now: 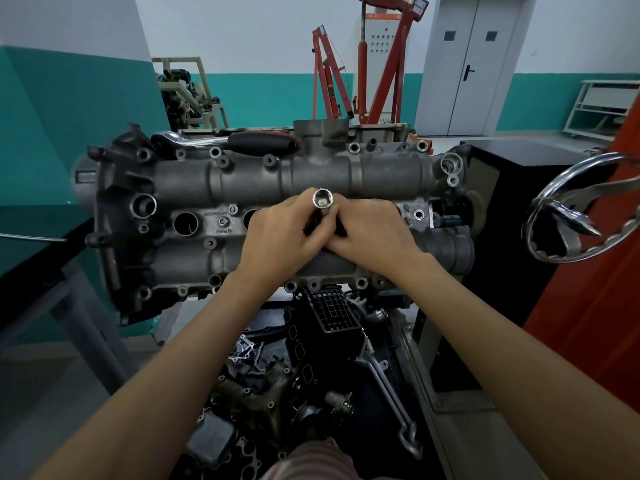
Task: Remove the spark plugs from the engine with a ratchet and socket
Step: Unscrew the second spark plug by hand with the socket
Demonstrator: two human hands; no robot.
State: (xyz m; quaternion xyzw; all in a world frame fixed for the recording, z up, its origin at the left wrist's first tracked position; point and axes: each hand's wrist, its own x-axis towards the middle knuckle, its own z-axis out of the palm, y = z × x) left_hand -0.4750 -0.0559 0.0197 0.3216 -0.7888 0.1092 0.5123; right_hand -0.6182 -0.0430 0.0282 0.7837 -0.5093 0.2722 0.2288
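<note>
Both grips, left hand point(280, 233) and right hand point(372, 233), curled round upright socket point(322, 202) over engine point(207, 181); ratchet point(221, 142) lying behind

Red steel engine hoist point(377, 64) standing at back wall, beside grey double door point(474, 64) with black handle. Beige metal frame stand point(188, 88) sitting left of hoist, carrying dark machinery. Chrome spoked handwheel point(575, 209) showing at right, in front of orange panel point(595, 323). White wire shelf rack point(602, 109) standing in far right corner. Black plastic grid part point(332, 311) lying below among loose dark metal parts point(263, 382). Grey metal table leg point(90, 323) slanting at left.
</note>
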